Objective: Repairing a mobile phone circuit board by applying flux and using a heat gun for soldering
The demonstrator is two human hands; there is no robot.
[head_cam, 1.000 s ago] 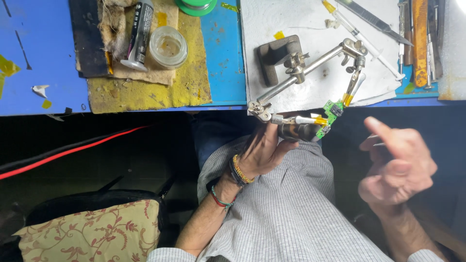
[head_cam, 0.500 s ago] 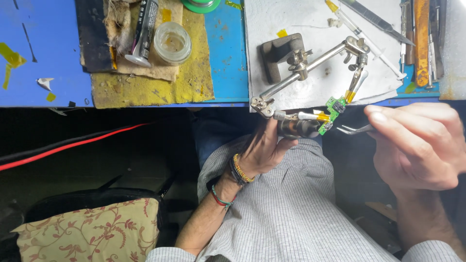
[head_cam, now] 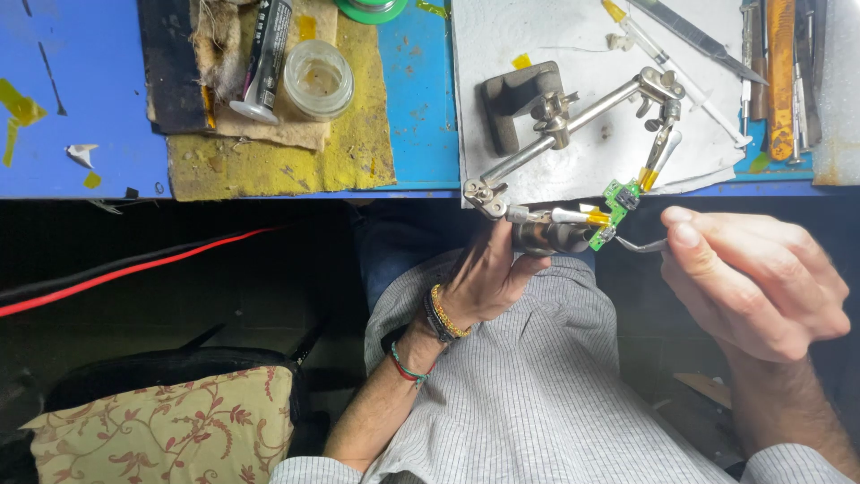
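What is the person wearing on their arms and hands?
Both hands are bare, with no gloves. The left hand has a gold-coloured bangle and a dark band at the wrist, plus a thin red-and-green thread bracelet further up the bare forearm. The right hand has nothing on its wrist. Pale grey, finely striped shirt sleeves show at the bottom.

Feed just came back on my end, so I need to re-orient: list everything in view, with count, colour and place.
Helping-hands clamp stand: one, grey metal, on white cloth.
Circuit board: one, green, clipped off the bench edge.
Tweezers: one, metal, tip at the board.
Glass jar: one, clear, on yellow mat.
Tube: one, black, beside the jar.
Bench: blue.
Cable: one, red, below the bench.
Cushion: one, floral, bottom left.
Left hand: grips the clamp arm.
Right hand: holds the tweezers.
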